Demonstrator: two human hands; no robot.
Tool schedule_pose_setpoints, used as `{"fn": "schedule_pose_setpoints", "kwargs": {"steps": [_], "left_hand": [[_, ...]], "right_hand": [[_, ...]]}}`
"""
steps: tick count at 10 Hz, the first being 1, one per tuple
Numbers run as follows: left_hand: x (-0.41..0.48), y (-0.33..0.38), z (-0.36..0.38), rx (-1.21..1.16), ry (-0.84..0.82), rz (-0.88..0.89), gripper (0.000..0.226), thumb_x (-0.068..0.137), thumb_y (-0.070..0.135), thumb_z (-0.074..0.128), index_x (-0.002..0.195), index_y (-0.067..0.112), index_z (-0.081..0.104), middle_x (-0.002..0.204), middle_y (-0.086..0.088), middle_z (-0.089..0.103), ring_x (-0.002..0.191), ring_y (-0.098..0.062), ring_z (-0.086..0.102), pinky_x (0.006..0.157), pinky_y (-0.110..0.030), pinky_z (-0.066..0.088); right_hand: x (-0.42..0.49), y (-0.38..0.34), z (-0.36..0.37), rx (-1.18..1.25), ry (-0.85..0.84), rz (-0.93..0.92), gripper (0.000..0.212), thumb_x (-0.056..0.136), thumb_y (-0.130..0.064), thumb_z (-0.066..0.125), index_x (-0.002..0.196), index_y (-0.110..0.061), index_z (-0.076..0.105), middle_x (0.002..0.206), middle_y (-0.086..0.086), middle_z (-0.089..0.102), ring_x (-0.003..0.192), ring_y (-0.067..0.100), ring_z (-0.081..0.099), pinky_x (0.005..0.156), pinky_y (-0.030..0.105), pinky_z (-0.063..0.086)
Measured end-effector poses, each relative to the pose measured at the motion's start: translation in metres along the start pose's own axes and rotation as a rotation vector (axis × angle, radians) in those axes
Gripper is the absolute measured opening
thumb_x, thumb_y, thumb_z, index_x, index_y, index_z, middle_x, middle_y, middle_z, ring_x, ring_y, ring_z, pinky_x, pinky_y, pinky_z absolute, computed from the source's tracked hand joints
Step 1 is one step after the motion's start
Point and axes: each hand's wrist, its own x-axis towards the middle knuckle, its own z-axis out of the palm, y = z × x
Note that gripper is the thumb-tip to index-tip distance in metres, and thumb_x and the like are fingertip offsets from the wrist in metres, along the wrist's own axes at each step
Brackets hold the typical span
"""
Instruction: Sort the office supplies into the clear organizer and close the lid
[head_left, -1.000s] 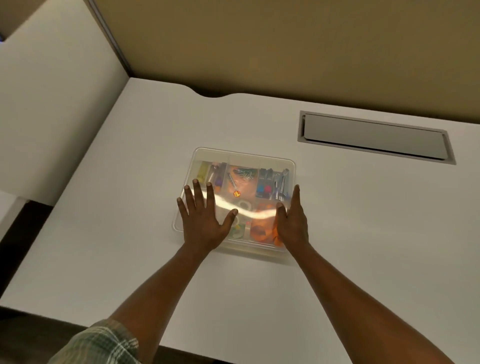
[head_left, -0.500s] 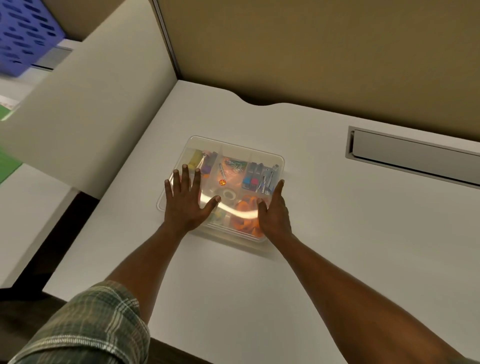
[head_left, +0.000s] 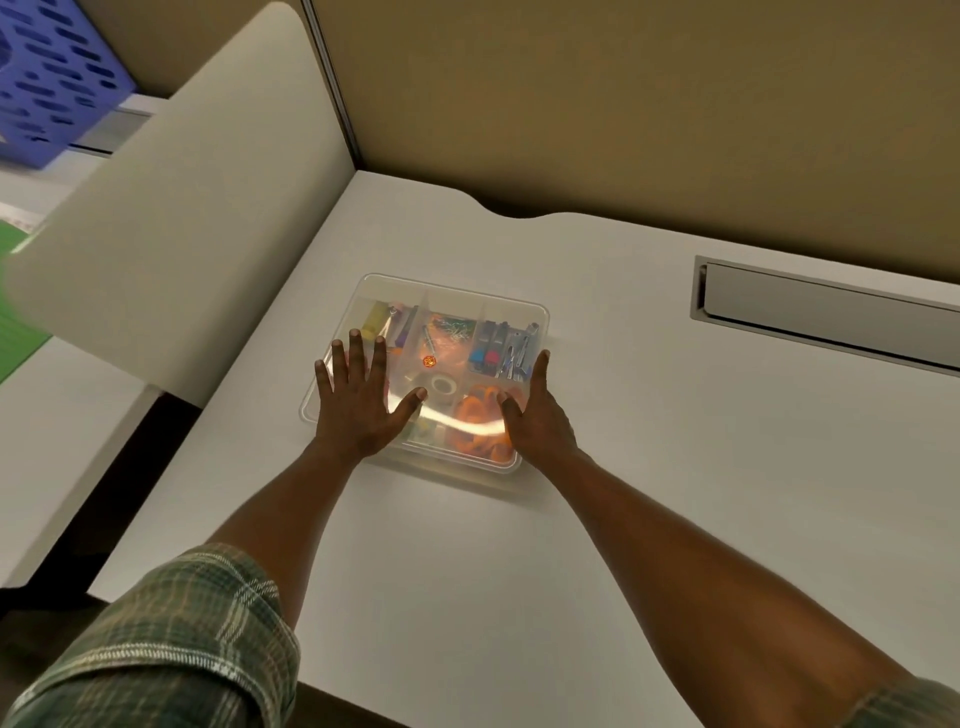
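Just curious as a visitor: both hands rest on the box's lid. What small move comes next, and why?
Probably press down to seat the lid: left hand and right hand rest on it, supplies lie sorted inside the clear organizer, and whether it latched is unclear.

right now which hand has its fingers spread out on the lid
The left hand: fingers fanned flat on the clear plastic organizer lid. The right hand has its fingers together along the lid's right edge.

A person is wearing a green plaid shirt (head_left: 130, 670), sleeves (head_left: 218, 597) ending near the elbows; left hand (head_left: 358, 410), right hand (head_left: 540, 423) bare.
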Motion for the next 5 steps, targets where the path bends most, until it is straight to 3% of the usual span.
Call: {"fn": "schedule_pose_setpoints", "kwargs": {"steps": [3,5], "left_hand": [[-0.008,0.032,-0.018,0.021,-0.045,0.007,0.096,0.083,0.077,0.014,0.157,0.016,0.007,0.163,-0.020,0.001,0.150,-0.042,0.004,0.117,-0.066,0.007],[-0.045,0.153,-0.012,-0.054,0.016,0.166,0.091,0.088,0.074,0.020,0.157,0.019,0.002,0.164,-0.015,-0.004,0.151,-0.036,-0.004,0.119,-0.061,0.005]], "right_hand": [[-0.040,0.046,-0.023,-0.165,-0.012,-0.017,0.079,0.098,-0.063,0.034,0.156,-0.035,-0.011,0.150,0.014,0.046,0.130,0.037,0.048,0.102,0.050,0.045],[-0.079,0.096,-0.062,-0.203,-0.008,0.013,0.078,0.099,-0.060,0.036,0.159,-0.025,0.001,0.158,0.011,0.036,0.140,0.036,0.039,0.111,0.050,0.038]]}}
